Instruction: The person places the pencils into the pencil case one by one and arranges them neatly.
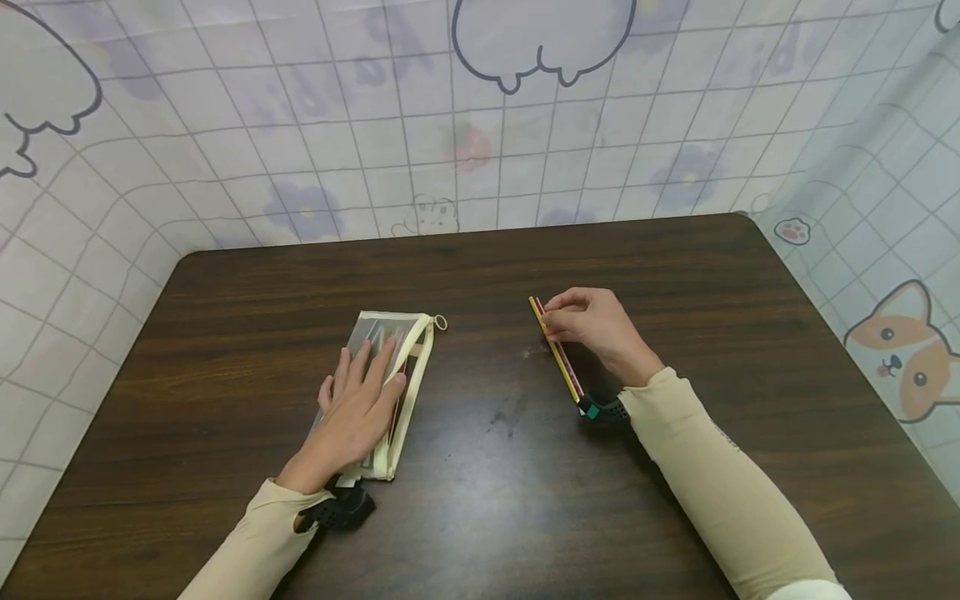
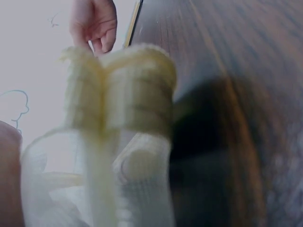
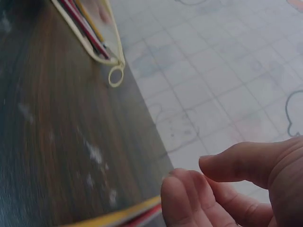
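A see-through pencil pouch with cream zip edging [image 1: 422, 354] lies on the table, its zip side gaping. My left hand [image 1: 356, 417] rests on top of it with the fingers spread. Pencils [image 3: 90, 28] show inside the pouch in the right wrist view. To the right, a yellow pencil [image 1: 557, 354] and a dark red pencil [image 1: 570, 372] lie side by side at a slant. My right hand [image 1: 592, 327] is at their upper part, fingers loosely bent and fingertips right at the pencils. The thumb [image 3: 236, 163] stands apart from the fingers.
The dark wooden table [image 1: 480, 533] has rounded back corners and pale smudges between the hands. A ring pull [image 1: 440, 322] sits at the pouch's far corner. A patterned grid cloth [image 1: 495, 125] stands behind the table and along its sides.
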